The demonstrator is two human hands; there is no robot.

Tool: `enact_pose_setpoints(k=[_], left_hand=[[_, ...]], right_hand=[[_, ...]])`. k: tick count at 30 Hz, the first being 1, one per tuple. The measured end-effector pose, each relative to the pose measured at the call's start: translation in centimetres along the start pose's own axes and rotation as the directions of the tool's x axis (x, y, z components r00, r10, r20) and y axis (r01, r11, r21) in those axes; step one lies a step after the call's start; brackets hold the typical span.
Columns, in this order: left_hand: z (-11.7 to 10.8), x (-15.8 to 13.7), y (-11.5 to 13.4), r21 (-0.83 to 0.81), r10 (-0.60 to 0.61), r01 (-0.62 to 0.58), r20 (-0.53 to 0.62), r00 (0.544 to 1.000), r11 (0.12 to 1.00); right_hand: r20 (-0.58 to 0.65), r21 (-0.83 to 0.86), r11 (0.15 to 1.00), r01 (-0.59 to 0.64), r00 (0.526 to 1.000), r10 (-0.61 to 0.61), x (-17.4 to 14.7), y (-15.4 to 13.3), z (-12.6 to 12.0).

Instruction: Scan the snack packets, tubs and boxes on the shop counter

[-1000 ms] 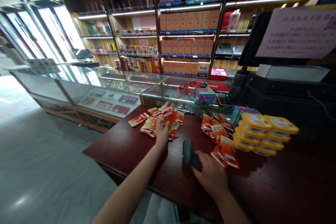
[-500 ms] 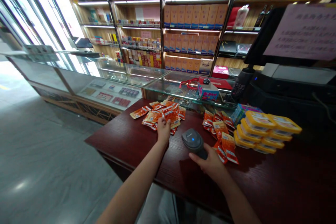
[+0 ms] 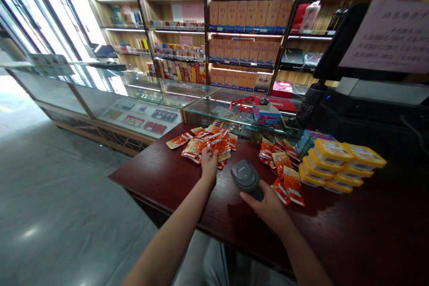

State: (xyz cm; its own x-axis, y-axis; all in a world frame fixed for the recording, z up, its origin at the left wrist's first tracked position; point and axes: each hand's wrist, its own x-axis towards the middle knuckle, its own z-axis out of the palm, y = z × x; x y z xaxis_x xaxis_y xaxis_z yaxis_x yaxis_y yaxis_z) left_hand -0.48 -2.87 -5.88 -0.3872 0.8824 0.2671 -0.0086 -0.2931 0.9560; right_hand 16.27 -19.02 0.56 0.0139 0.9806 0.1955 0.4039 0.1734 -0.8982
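Observation:
A grey handheld barcode scanner [image 3: 245, 175] is in my right hand [image 3: 270, 208], its fingers wrapped round the handle and its head tilted toward the left. My left hand [image 3: 209, 164] is at the near edge of a loose pile of orange snack packets [image 3: 197, 145]. Its fingers are curled closed against the packets, and what they pinch, if anything, is hidden. A second group of orange snack packets [image 3: 282, 161] lies to the right, just beyond my right hand.
Yellow-lidded plastic boxes [image 3: 331, 152] stand stacked on the dark wooden counter [image 3: 161, 174] at right. Behind them are a colourful box [image 3: 310, 139] and a monitor bearing a pink notice [image 3: 385, 40]. A glass display case [image 3: 161, 94] borders the counter's far side, with a small candy box [image 3: 266, 114] on it.
The blue light on top of the scanner has gone out. My hands have hardly moved, and the view has shifted slightly.

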Motion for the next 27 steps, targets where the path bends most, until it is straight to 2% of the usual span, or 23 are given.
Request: enact_pose_setpoints(k=[3,6,8,11,14,16,17,18,20,21,22,23,27], left_hand=[[0.0,0.0,0.2,-0.044,-0.011,0.011,0.016,1.000,0.999],[0.0,-0.1,0.5,-0.120,0.005,0.002,0.060,0.998,0.993],[-0.1,-0.2,0.7,-0.144,0.020,-0.009,0.078,0.997,0.989],[-0.1,-0.2,1.2,-0.146,0.039,-0.028,0.072,0.997,0.989],[0.6,-0.1,2.1,-0.135,0.036,-0.027,0.059,0.998,0.990],[1.6,0.1,2.9,-0.136,-0.060,0.074,0.108,0.992,0.988],[2.3,0.2,3.4,-0.131,-0.146,0.169,0.170,0.975,0.977],[3.1,0.3,3.8,-0.112,-0.243,0.278,0.255,0.936,0.954],[5.1,0.5,4.6,-0.033,-0.399,0.451,0.416,0.818,0.892],[6.1,0.6,4.8,0.009,-0.440,0.492,0.464,0.769,0.870],[7.2,0.6,5.0,0.047,-0.456,0.501,0.494,0.740,0.864],[8.3,0.7,5.1,0.077,-0.454,0.487,0.510,0.731,0.870],[12.4,1.0,4.6,0.153,-0.389,0.368,0.548,0.741,0.917]], right_hand=[[0.042,-0.227,0.974,0.015,0.999,-0.005,-0.3,-0.4,-0.4],[0.033,-0.533,0.845,0.025,0.999,-0.009,-0.5,0.3,-0.2],[0.033,-0.651,0.758,0.042,0.999,-0.027,-0.6,1.2,0.3],[0.017,-0.747,0.663,0.050,0.998,-0.056,-0.7,2.6,1.0],[0.008,-0.760,0.646,0.076,0.994,-0.108,-0.8,3.4,1.3],[0.008,-0.755,0.649,0.091,0.992,-0.130,-0.8,3.4,1.3],[0.010,-0.752,0.652,0.098,0.990,-0.137,-0.8,3.4,1.3],[0.012,-0.748,0.656,0.103,0.990,-0.142,-0.8,3.4,1.3],[0.004,-0.743,0.662,0.099,0.990,-0.143,-0.8,3.4,1.3],[-0.004,-0.743,0.663,0.091,0.990,-0.141,-0.8,3.5,1.3],[-0.013,-0.744,0.663,0.083,0.990,-0.139,-0.8,3.5,1.3],[-0.019,-0.744,0.663,0.079,0.990,-0.139,-0.8,3.6,1.2],[0.017,-0.721,0.683,0.116,0.988,-0.150,-0.8,3.5,0.8]])
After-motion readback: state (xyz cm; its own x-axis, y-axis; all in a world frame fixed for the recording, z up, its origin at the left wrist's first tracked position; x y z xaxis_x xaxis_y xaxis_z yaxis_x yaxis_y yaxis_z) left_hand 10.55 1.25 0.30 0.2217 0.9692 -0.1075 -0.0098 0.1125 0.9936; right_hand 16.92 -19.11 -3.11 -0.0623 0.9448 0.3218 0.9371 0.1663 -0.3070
